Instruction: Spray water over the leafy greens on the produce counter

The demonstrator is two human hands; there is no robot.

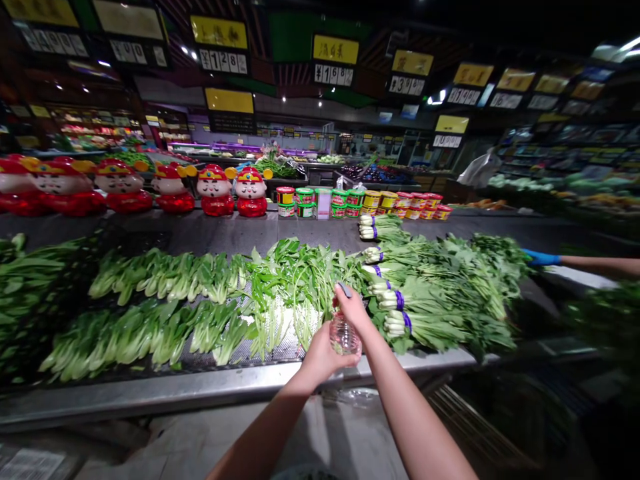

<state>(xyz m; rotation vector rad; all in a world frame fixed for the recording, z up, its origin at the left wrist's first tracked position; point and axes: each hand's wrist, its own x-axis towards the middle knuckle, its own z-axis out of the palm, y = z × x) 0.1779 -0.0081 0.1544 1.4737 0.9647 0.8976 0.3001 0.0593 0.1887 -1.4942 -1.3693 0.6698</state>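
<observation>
A clear, ribbed plastic bottle (345, 335) is held between my two hands above the front edge of the vegetable display. My left hand (320, 360) wraps around its lower body from the left. My right hand (353, 310) closes over its upper end, where a small grey piece shows by the fingers; whether that is a cap or a spray head I cannot tell. Just beyond the bottle lie loose leafy greens (295, 273) on a perforated metal tray. To the right are bundles of pale-stemmed greens (400, 300) tied with purple tape.
Bok choy (160, 330) lies in two rows at left. Red figurine jars (215, 191) and stacked tubs (340, 202) line the back ledge. Another person's blue-gloved hand (543, 257) reaches in from the right. A metal rail (150, 398) runs along the front. Price signs (334, 60) hang overhead.
</observation>
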